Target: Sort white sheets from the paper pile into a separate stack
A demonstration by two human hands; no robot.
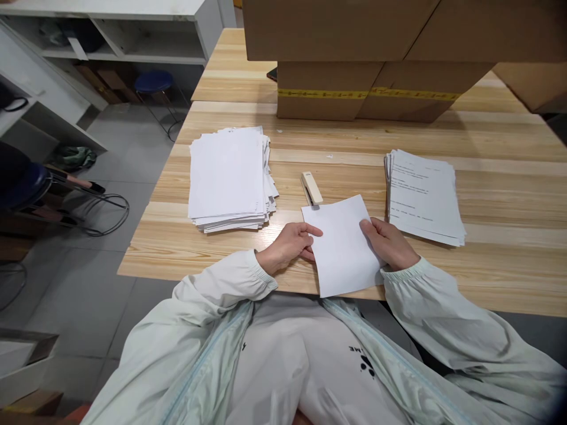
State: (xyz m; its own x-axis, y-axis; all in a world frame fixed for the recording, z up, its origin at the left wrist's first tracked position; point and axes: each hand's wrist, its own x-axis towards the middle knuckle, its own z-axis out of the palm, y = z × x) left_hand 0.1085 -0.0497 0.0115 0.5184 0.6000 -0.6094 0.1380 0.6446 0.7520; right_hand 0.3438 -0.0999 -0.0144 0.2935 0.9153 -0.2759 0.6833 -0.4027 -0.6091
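Note:
A blank-faced sheet of paper (343,248) is held tilted over the table's front edge; whether more sheets lie under it I cannot tell. My right hand (390,242) grips its right side, thumb on top and fingers beneath. At the left edge, my left hand (295,242) is closed on the paper, with the index finger lying over its face. Just beyond the sheet's top edge rests a cream stapler (312,188). A thick, uneven paper stack (227,174) sits to the left. Printed sheets (423,198) form a smaller pile on the right.
Large cardboard boxes (328,88) with yellow tape stand at the back of the wooden table (212,257). A dark phone-like object (272,74) pokes out beside them. Small paper scraps (329,156) lie mid-table. On the floor at left are a blue stool (153,81) and white shelving (150,44).

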